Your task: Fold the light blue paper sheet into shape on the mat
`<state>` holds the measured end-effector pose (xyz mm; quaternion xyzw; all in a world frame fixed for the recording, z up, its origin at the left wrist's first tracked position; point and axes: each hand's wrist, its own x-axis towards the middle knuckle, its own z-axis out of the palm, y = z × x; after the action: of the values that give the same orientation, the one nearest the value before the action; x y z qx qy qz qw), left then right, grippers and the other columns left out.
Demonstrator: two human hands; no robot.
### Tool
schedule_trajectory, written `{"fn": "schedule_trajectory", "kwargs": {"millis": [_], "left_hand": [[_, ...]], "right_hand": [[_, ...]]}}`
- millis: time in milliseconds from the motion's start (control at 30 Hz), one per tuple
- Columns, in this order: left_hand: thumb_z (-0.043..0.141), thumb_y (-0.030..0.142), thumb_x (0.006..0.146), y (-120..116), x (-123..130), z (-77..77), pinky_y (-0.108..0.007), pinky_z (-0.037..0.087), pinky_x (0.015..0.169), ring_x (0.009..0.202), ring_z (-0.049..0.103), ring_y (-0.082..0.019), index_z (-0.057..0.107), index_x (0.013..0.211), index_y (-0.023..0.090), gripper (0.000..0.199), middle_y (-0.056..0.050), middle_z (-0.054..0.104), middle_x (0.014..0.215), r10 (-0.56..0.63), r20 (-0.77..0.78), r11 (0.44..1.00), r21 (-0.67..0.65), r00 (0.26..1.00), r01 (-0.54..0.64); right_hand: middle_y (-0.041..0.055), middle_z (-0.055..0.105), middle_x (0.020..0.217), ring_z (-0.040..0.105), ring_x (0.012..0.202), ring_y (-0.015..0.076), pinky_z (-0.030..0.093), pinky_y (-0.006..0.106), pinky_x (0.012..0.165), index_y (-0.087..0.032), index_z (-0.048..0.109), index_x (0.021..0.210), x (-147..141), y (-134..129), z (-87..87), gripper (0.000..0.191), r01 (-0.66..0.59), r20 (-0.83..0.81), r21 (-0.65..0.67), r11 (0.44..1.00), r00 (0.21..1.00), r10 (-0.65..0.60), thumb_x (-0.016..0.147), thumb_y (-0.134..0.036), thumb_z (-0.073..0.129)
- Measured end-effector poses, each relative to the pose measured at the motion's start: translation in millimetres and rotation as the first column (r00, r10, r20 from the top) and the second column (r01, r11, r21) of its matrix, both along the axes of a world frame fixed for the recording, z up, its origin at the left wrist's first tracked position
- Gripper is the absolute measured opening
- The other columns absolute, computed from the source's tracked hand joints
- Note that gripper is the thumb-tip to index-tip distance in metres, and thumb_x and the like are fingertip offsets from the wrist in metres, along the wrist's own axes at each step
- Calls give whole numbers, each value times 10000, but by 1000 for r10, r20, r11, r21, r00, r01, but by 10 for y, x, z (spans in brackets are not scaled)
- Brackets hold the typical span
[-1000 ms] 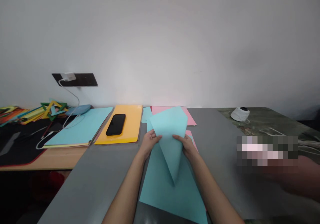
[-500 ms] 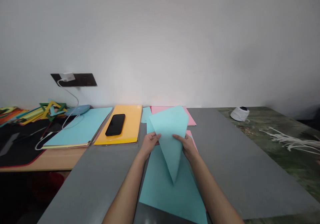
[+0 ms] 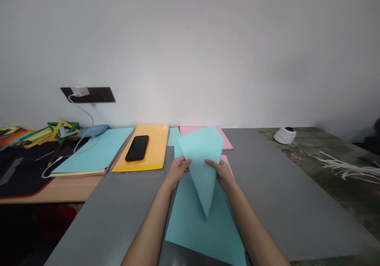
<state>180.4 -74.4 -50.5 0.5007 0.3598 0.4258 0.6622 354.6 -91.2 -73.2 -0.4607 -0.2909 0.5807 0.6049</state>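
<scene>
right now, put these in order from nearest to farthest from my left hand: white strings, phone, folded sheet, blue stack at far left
1. Folded sheet: held in your left hand.
2. Phone: just to its left.
3. Blue stack: farther left, beyond the phone.
4. White strings: far right.

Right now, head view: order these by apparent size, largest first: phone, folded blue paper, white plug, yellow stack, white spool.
1. Folded blue paper and yellow stack: too close to rank
2. Phone
3. White spool
4. White plug
</scene>
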Motion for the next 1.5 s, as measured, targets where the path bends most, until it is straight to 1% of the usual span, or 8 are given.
{"fn": "schedule_trajectory", "kwargs": {"millis": [233, 433, 600, 1167, 1267, 1367, 1433, 1500], "left_hand": [[631, 383, 634, 15, 6, -31, -256, 466, 641, 691, 615, -170, 606, 937, 104, 412, -93, 674, 821, 139, 68, 990, -17, 988, -138], [642, 324, 631, 124, -65, -114, -241, 473, 614, 630, 600, -135, 604, 895, 97, 350, -69, 670, 766, 448, 175, 893, -45, 877, -447], [625, 287, 652, 145, -107, -107, -220, 475, 614, 644, 597, -113, 600, 907, 112, 310, -66, 659, 839, 532, 200, 843, -27, 823, -538], [515, 296, 724, 196, -125, -170, -248, 499, 562, 579, 596, -113, 514, 879, 154, 210, -27, 610, 749, 563, 148, 827, -109, 813, -552], [493, 189, 709, 210, -128, -222, -263, 498, 510, 485, 568, -111, 464, 947, 168, 241, 20, 563, 592, 541, 32, 840, -62, 840, -539], [467, 123, 685, 199, -116, -231, -289, 498, 479, 429, 542, -119, 417, 1034, 176, 357, 44, 524, 518, 495, -80, 866, -41, 865, -499], [459, 95, 667, 184, -105, -220, -292, 501, 493, 449, 545, -118, 405, 1064, 180, 410, 42, 527, 534, 458, -105, 884, -50, 883, -464], [461, 77, 650, 171, -99, -202, -276, 501, 511, 487, 544, -109, 419, 1068, 187, 434, 42, 528, 563, 436, -102, 896, -46, 894, -442]], "right_hand": [[90, 640, 944, 608, 810, 217, 498, 327, 709, -159, 553, 958, -18, -39, 49, 422, -205, 10, -46, 978, 979, 206, 585, -296, 695], [56, 655, 848, 623, 702, 178, 499, 296, 640, -187, 533, 1002, -52, -158, 140, 444, -538, 116, -113, 835, 828, 549, 596, -260, 697], [90, 657, 802, 628, 671, 172, 492, 267, 591, -134, 558, 910, -41, -146, 151, 313, -565, 115, -103, 819, 811, 574, 710, -375, 579], [136, 652, 820, 625, 666, 182, 482, 300, 603, -106, 566, 919, -10, -150, 174, 529, -691, 108, -112, 715, 706, 700, 780, -560, 332], [132, 614, 969, 615, 774, 208, 474, 344, 653, -164, 432, 1164, 31, -120, 173, 568, -628, 114, -36, 778, 771, 627, 791, -560, 270], [84, 471, 1210, 530, 989, 215, 429, 383, 791, -293, 160, 1308, 83, -111, 181, 630, -415, 300, 147, 898, 884, 360, 762, -445, 435], [59, 298, 1341, 378, 1155, 225, 345, 409, 902, -328, 51, 1319, 115, -125, 204, 800, -303, 490, 272, 913, 861, 139, 695, -384, 547], [49, 128, 1400, 185, 1254, 239, 244, 440, 968, -324, 38, 1321, 133, -149, 240, 898, -224, 674, 353, 909, 734, -81, 634, -358, 615]]}}
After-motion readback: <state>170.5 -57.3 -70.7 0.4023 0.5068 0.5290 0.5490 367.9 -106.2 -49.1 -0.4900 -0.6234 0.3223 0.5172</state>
